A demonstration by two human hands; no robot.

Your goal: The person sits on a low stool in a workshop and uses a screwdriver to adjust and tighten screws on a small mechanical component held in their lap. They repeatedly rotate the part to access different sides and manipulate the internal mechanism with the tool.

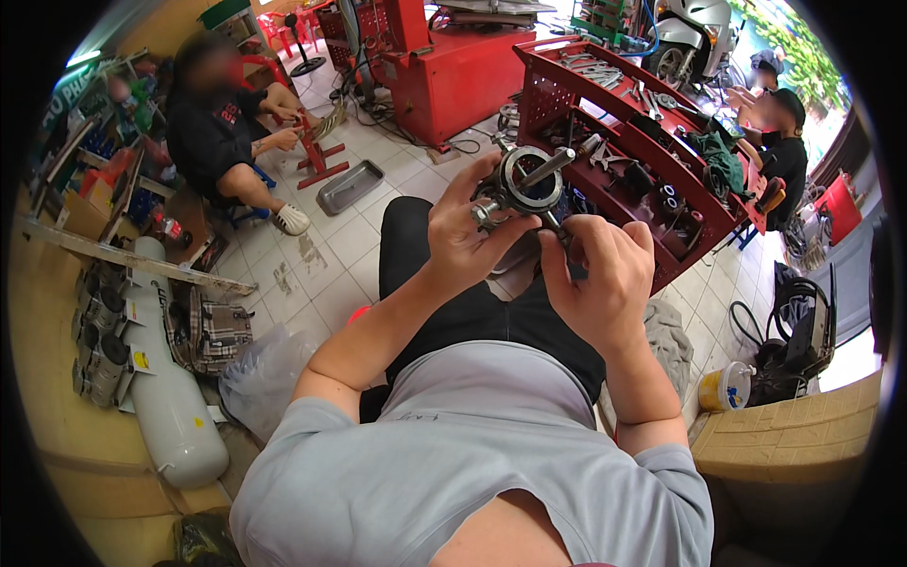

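Observation:
My left hand (pixel 463 231) is closed around a metal bearing puller (pixel 539 202), held up in front of my lap. It has a round ring, a thick rod (pixel 548 168) standing out through the ring at a slant, and bolts with nuts at its sides. My right hand (pixel 607 269) pinches a thin metal bolt (pixel 551 223) at the puller's lower right, thumb against fingers. The grip hides part of that bolt. Below the hands are my black-trousered legs (pixel 406 246).
A red tool cart (pixel 652 132) with wrenches and loose parts stands just ahead right. A grey metal tray (pixel 350 187) lies on the tiles ahead left. One person (pixel 227 123) sits at left, others (pixel 784 151) at far right. A white cylinder (pixel 170 378) and cardboard (pixel 794 430) flank me.

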